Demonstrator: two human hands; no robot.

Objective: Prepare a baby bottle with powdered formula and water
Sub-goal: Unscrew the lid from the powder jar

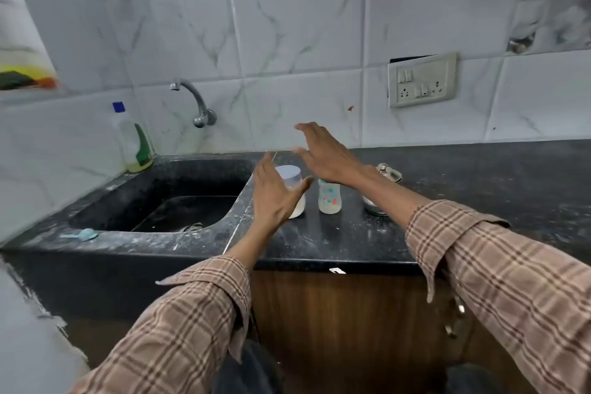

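Note:
A clear baby bottle (329, 198) with coloured prints stands upright on the black counter (319, 243), without a teat on top. To its left stands a translucent white container (292, 184) with pale powder at its base. My left hand (275, 195) hovers in front of this container with straight, spread fingers. Above and behind both, my right hand (323, 153) is raised with its fingers spread, holding nothing. A steel vessel with a lid (385, 176) stands to the right of the bottle, partly hidden by my right forearm. A small blue scoop (83, 234) lies on the sink's front rim.
A black sink (166, 198) lies left of the counter, with a wall tap (195, 102) above it and a dish-soap bottle (132, 141) at its back corner. A switch and socket plate (421, 80) is on the tiled wall. Brown cabinet doors (335, 313) are below the counter.

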